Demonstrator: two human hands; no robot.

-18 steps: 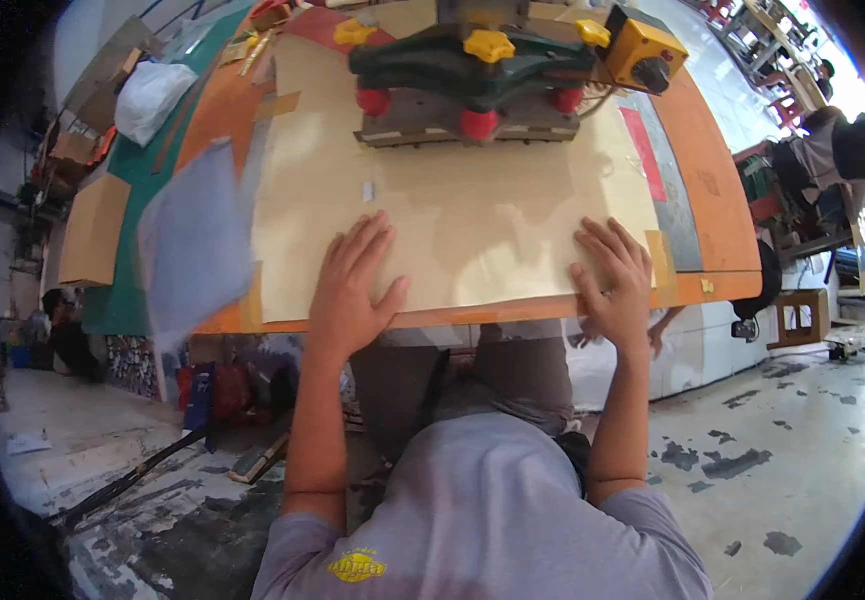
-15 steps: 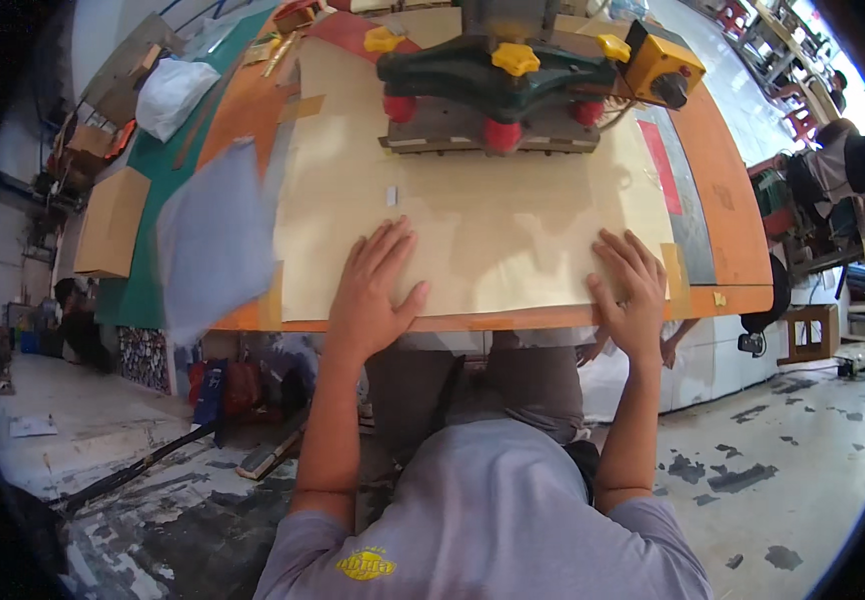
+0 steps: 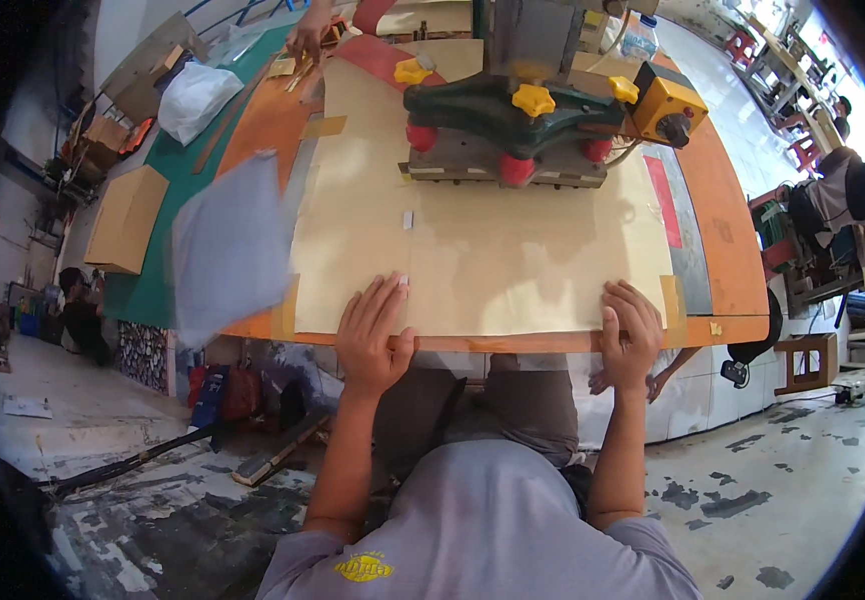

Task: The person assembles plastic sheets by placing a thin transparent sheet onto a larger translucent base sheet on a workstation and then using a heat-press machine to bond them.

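Observation:
My left hand lies on the near edge of a pale cream sheet, its fingers flat and stretched forward. A small white spot shows by its fingertips; I cannot tell what it is. Further away, a small white rectangular piece lies on the sheet. My right hand rests at the sheet's near right edge, fingers extended over it and thumb near the rim. Neither hand grips anything visible. Beyond them stands a press head in dark green, with yellow star knobs and red feet, over a flat metal plate.
A yellow control box is fixed right of the press. On the left are a translucent sheet, a cardboard box and a white plastic bag. Another person's hand reaches in at the far left. The orange board's edge runs before me.
Both my hands have drawn back toward the near edge of the cream sheet. Another person's hand has come into view at the far left. The view has shifted slightly.

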